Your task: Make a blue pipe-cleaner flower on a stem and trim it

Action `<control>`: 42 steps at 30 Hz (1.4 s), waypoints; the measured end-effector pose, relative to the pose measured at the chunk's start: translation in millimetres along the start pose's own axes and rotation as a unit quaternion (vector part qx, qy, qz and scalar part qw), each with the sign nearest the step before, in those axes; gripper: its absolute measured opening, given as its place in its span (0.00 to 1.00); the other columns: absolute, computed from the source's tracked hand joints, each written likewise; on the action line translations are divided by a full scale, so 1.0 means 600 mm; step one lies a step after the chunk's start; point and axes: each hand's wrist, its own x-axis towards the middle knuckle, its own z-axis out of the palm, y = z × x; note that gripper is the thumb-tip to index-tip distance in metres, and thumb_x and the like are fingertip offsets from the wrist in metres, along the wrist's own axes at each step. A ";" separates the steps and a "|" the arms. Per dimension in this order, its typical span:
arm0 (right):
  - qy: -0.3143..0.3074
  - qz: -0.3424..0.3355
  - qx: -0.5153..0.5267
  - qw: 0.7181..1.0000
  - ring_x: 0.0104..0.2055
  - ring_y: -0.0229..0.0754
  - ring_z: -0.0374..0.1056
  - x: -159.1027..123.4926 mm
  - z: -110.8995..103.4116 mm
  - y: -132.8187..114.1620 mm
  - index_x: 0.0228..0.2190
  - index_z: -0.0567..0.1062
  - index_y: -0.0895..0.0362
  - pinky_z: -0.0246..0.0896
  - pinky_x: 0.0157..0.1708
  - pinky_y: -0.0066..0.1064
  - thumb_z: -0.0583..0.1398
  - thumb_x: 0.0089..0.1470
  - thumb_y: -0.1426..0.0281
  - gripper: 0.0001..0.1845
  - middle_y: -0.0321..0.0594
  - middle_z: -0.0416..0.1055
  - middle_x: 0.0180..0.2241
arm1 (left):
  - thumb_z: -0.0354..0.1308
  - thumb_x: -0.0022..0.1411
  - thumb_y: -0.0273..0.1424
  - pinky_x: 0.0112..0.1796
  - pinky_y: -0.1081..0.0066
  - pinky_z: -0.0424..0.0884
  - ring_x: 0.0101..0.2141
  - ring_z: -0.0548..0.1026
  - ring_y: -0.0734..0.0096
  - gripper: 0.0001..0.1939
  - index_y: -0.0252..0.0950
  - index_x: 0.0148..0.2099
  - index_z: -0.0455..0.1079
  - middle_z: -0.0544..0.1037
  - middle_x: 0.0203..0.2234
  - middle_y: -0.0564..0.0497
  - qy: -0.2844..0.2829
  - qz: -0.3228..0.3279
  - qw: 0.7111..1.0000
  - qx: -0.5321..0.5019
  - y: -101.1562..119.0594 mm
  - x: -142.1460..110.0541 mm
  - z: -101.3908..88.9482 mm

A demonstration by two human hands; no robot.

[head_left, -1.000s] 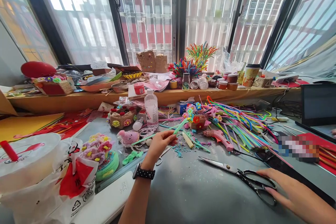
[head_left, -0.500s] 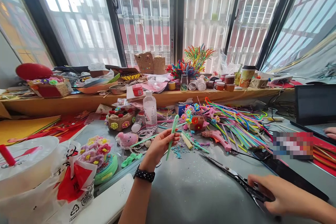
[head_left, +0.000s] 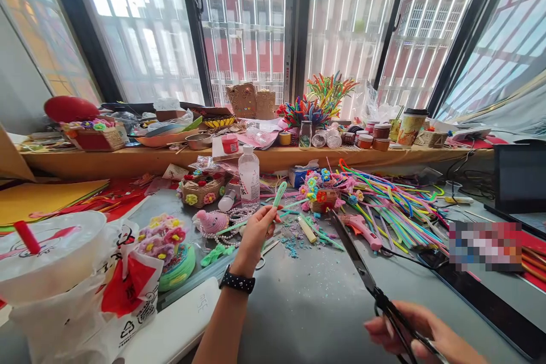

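My left hand (head_left: 256, 236) is closed around a folded light-green pipe cleaner (head_left: 279, 193), its looped end sticking up above my fingers. My right hand (head_left: 420, 330) holds large black-handled scissors (head_left: 362, 273) by the handles, the blades pointing up and away over the table. Just past my left hand lie turquoise fuzz clippings (head_left: 292, 247) and a pale yellow glue stick-like piece (head_left: 307, 229). A small pair of scissors (head_left: 267, 253) lies partly hidden behind my left wrist. Beyond the large blades rests a pink glue gun (head_left: 362, 229).
A pile of coloured pipe cleaners (head_left: 401, 216) spreads at the back right. A water bottle (head_left: 249, 176) stands behind my left hand, near a pink crocheted toy (head_left: 211, 222). On the left are a lidded drink cup (head_left: 46, 261) and a fuzzy flower pot (head_left: 179, 267). A dark tablet (head_left: 482, 307) lies right.
My right hand has lifted the large scissors off the table and swung the blades more upright. The left hand keeps the green pipe cleaner, now gripped lower. The view has shifted slightly left.
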 end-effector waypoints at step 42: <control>-0.159 -0.212 0.145 0.953 0.36 0.50 0.67 0.165 0.102 -0.051 0.27 0.63 0.59 0.58 0.37 0.44 0.51 0.35 0.41 0.32 0.52 0.68 0.36 | 0.44 0.57 0.29 0.29 0.75 0.60 0.25 0.65 0.73 0.11 0.36 0.31 0.68 0.67 0.19 0.53 -0.082 0.247 0.886 0.383 -0.009 -0.014 0.025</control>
